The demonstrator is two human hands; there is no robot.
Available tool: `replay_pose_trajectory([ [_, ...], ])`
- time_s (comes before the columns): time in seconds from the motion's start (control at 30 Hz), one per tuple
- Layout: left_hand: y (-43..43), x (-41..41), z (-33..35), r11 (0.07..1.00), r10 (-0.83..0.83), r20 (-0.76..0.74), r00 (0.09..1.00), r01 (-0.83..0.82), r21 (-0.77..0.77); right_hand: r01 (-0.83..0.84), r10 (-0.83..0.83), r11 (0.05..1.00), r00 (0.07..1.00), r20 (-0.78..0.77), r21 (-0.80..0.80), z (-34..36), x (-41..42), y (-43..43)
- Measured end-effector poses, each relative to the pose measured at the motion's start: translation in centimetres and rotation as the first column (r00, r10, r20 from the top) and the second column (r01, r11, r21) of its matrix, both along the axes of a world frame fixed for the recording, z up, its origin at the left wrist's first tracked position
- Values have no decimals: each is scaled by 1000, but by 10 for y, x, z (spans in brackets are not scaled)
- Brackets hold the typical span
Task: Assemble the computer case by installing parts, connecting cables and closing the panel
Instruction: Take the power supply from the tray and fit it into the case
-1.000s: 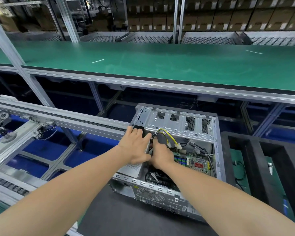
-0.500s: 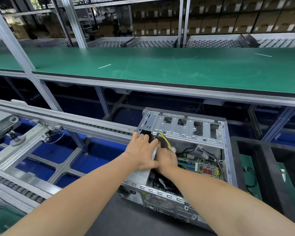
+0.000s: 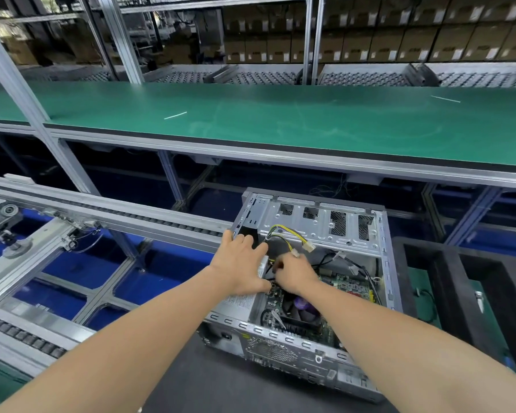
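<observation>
Computer case (image 3: 322, 234) is laid open-side up on the dark mat (image 3: 221, 383), below the green bench (image 3: 280, 129). Its power supply (image 3: 240, 302) is pressed by the left hand (image 3: 239, 263), fingers straight and spread. The right hand (image 3: 295, 272) is curled among the cables (image 3: 286, 227); whether anything is pinched cannot be told. The supply should be held steady while the loose connector (image 3: 309, 247) is routed. Sheet-metal rims should be avoided; open room is offered over the motherboard (image 3: 340, 281).
</observation>
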State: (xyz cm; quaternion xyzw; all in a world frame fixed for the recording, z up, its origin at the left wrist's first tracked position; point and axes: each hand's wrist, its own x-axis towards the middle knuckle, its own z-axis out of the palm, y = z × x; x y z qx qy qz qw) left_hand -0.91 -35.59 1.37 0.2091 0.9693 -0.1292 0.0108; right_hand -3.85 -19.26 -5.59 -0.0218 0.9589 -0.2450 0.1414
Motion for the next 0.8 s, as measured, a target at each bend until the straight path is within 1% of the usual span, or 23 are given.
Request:
replay_pose_trajectory([
  [0.07,0,0,-2,1000,0,1,1000,0,5,-103,97,982,994,43,157,1,1,3],
  [0.1,0,0,-3,1000,1,-2,1000,-1,11,-97,94,972,995,22,213,0,3,3],
  [0.13,1,-1,-3,1000,4,-5,1000,-4,17,-52,61,974,998,-34,221,-3,5,2],
  [0.2,0,-1,-4,1000,9,-8,1000,-9,21,131,-107,983,978,-178,126,-7,9,4],
  [0.23,0,-1,-4,1000,12,-7,1000,-12,23,229,-211,971,953,-216,63,-6,10,8],
  [0.3,-1,-1,-7,999,15,-8,1000,-15,33,353,-349,935,912,-214,-23,-3,12,17],
  [0.33,-1,-1,-8,999,13,-13,1000,-12,41,374,-375,926,906,-195,-46,-1,14,20],
  [0.5,-1,-4,-14,998,10,-27,1000,-8,61,329,-344,938,923,-170,-111,9,22,17],
  [0.6,1,-8,-15,995,19,-43,999,-15,96,276,-285,958,946,-151,-77,18,29,14],
  [0.63,1,-8,-15,988,28,-59,998,-18,151,251,-259,966,953,-157,-64,22,34,13],
  [0.67,0,-9,-15,966,44,-58,997,-28,256,229,-236,971,956,-172,-62,26,39,12],
  [0.7,-2,-10,-14,912,65,-31,997,-47,408,211,-223,974,957,-186,-81,28,42,11],
  [0.73,-6,-10,-12,821,91,13,996,-82,566,201,-220,973,957,-189,-117,30,45,11],
  [0.77,-12,-10,-10,731,115,58,992,-124,671,201,-231,964,957,-176,-171,32,47,11],
  [0.8,-21,-9,-8,676,149,88,985,-167,718,213,-250,944,960,-129,-251,34,48,11],
])
